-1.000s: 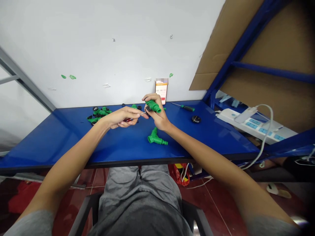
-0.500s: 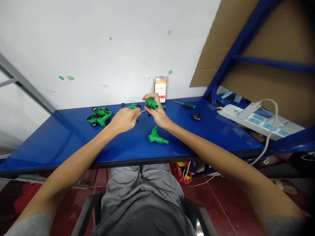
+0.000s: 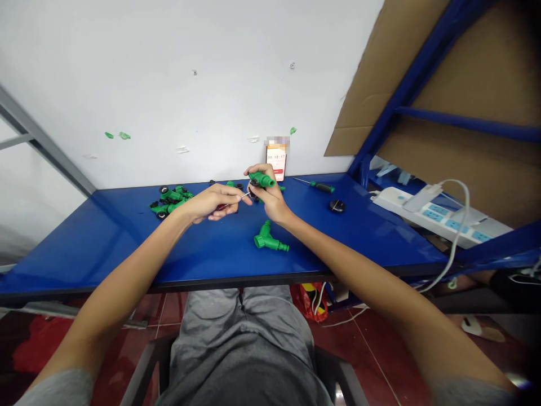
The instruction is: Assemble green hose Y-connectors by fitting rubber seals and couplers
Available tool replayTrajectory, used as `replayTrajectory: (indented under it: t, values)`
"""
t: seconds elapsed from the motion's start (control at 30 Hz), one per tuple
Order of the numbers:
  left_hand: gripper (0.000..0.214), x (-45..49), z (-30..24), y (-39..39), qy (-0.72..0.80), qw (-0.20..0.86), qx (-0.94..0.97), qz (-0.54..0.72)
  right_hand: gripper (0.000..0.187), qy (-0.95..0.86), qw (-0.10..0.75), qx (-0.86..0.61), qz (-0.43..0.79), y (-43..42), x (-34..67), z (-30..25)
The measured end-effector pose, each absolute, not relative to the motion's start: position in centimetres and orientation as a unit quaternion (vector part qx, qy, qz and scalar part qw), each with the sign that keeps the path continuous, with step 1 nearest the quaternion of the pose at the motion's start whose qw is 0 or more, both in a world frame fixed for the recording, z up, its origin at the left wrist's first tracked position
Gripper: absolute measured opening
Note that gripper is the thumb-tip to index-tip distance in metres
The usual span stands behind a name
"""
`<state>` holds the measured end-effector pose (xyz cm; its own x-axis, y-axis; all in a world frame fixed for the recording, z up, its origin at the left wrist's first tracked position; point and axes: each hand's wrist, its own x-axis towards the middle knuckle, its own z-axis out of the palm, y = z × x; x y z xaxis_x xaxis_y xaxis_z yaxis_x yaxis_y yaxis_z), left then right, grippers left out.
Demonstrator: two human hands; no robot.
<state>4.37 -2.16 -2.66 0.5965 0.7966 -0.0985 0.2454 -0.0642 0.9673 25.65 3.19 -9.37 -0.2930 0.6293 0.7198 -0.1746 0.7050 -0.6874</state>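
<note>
My left hand point(image 3: 211, 203) is closed on a thin screwdriver point(image 3: 221, 207), whose red handle shows under the fingers. Its metal shaft points right, with the tip at or close to a dark part of a green hose connector point(image 3: 262, 179). Fingers of my right hand point(image 3: 274, 202) wrap round that connector above the table; the palm hides some of it. Below the hands, a green Y-shaped connector point(image 3: 270, 241) lies on the blue table point(image 3: 203, 254). More green connectors with black rings lie in a pile point(image 3: 171, 197) left of my left hand.
A phone point(image 3: 276, 163) showing a timer leans on the white wall behind my right hand. To the right lie a green-and-black screwdriver point(image 3: 323, 187) and a round black object point(image 3: 337, 206). A white power strip point(image 3: 439, 214) sits beyond the table's right side.
My left hand has turned and its fingers have shifted, so the red handle now shows. My right hand still holds the connector in nearly the same place. The camera view has shifted slightly.
</note>
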Motion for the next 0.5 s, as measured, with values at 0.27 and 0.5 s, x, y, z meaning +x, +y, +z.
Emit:
replayTrajectory:
  t: [0.27,0.5]
  values:
    - [0.035,5.3,-4.1,-2.0,0.382,0.538,0.692,0.291,0.036,-0.714,0.597,-0.160,0.329,2.6,25.6,-9.2]
    - [0.030,6.5,-4.9,-3.2,0.444,0.001,0.869,0.218,0.033,-0.703,0.586,-0.157,0.372,3.0,25.6,-9.3]
